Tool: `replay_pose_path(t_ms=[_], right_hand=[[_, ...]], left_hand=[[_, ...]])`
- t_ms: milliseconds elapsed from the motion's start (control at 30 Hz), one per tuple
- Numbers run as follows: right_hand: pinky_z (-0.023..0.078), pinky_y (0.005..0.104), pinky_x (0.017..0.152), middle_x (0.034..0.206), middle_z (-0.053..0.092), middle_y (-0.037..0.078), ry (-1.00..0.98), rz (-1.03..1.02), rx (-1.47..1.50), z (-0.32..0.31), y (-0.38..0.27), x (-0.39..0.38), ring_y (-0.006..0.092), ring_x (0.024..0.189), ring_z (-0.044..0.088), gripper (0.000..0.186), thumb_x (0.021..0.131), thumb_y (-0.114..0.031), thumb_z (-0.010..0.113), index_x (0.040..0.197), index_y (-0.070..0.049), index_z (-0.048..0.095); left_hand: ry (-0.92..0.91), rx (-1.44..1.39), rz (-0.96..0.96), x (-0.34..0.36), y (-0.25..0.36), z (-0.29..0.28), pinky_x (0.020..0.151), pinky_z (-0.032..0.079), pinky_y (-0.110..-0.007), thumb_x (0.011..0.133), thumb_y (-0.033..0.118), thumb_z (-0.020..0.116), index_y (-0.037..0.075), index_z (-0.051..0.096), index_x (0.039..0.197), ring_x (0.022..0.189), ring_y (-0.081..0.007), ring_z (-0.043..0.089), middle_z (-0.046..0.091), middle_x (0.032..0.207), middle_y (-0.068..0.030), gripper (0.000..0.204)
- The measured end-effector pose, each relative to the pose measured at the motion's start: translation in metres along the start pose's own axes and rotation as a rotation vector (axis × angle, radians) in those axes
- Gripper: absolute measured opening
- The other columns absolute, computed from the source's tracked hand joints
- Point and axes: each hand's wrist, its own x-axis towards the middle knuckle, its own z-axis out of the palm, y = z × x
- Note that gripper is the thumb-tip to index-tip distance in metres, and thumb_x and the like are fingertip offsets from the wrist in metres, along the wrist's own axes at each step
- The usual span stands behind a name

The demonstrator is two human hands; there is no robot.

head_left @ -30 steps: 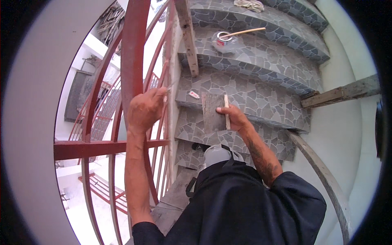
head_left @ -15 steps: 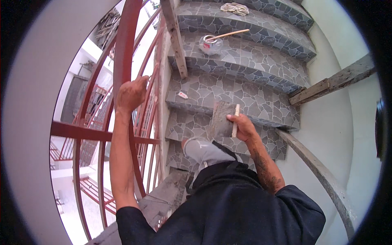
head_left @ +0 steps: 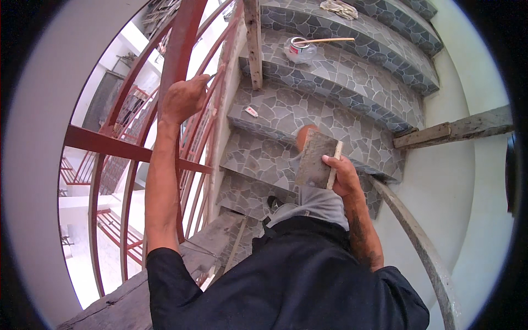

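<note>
My right hand point(head_left: 347, 175) grips a flat grey board point(head_left: 319, 159) by the pale strip along its right edge, thumb on its face. The board is smeared and hangs over my bent leg, above the steps. My left hand point(head_left: 184, 99) is closed in front of the thick red railing post point(head_left: 188, 49), its wrist across the red bars. A small dark tip shows past its fingers towards the thinner bars; what it belongs to is hidden in the fist.
Stone-patterned stairs point(head_left: 352, 82) climb ahead. Up them are a paint can point(head_left: 297, 53) in clear plastic with a stick point(head_left: 327, 40) across it, and a crumpled cloth point(head_left: 339, 9). A small white-and-red packet point(head_left: 251, 111) lies lower. Wooden beams point(head_left: 456, 129) brace the right wall.
My view has shifted, so the stairs and can appear farther right. One knee has come forward under the board. My left hand has risen along the railing; my right still holds the board.
</note>
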Motion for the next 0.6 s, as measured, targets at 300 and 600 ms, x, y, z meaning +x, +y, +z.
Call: replay_pose_path(t_ms=[300, 600], right_hand=[[0.055, 0.0364, 0.081, 0.102, 0.066, 0.012, -0.071, 0.075, -0.153, -0.006, 0.004, 0.020, 0.0207, 0.090, 0.067, 0.033, 0.089, -0.015, 0.065, 0.114, 0.004, 0.057], [0.049, 0.0326, 0.083, 0.108, 0.065, 0.008, -0.114, -0.006, -1.001, 0.021, -0.009, 0.058, 0.0195, 0.096, 0.064, 0.020, 0.094, -0.010, 0.058, 0.113, -0.005, 0.063]], left_hand=[[0.162, -0.303, -0.547, -0.042, 0.076, 0.017, 0.073, 0.054, -0.041, 0.091, 0.016, 0.058, 0.004, 0.057, 0.118, 0.080, -0.0313, 0.069, 0.066, 0.088, -0.0202, 0.029], [0.492, -2.019, -1.823, -0.155, 0.245, 0.076, 0.082, 0.052, -0.036, 0.091, 0.016, 0.062, 0.008, 0.055, 0.123, 0.094, -0.0177, 0.063, 0.063, 0.107, -0.0047, 0.034]])
